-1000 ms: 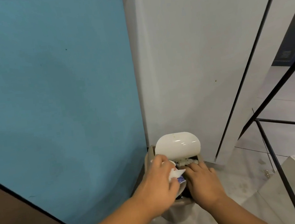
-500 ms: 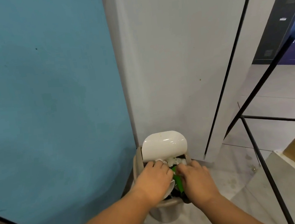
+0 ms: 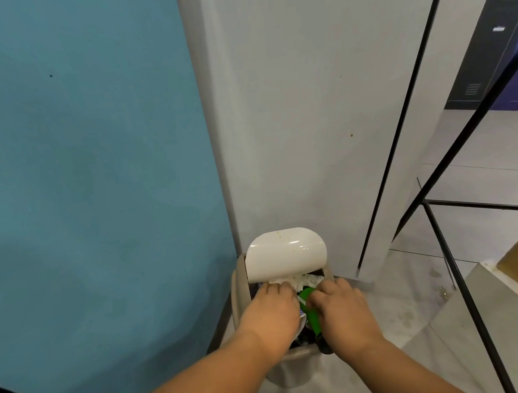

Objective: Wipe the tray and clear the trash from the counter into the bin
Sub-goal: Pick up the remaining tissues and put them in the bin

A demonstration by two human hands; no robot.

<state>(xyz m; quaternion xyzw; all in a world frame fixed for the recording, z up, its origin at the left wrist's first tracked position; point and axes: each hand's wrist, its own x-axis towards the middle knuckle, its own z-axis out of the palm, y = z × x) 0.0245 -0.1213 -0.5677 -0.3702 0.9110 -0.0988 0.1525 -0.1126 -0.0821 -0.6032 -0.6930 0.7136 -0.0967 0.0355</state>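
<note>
Both hands are at the mouth of the bin (image 3: 239, 297), which stands on the floor in the corner between the blue wall (image 3: 84, 151) and the grey wall (image 3: 288, 96); its white lid (image 3: 285, 253) is tipped up at the back, so the opening is free for trash. The right hand (image 3: 341, 308) grasps a green item (image 3: 310, 315) with the thumb on it; the item lies slanted across the opening, I think so that it can be pushed down inside. The left hand (image 3: 272, 311) lies knuckles up on the white paper (image 3: 293, 281) in the bin; its fingers bend downward, but whether they grasp or only press I cannot tell; probably it packs the trash to make room. The tray and counter are not in view.
</note>
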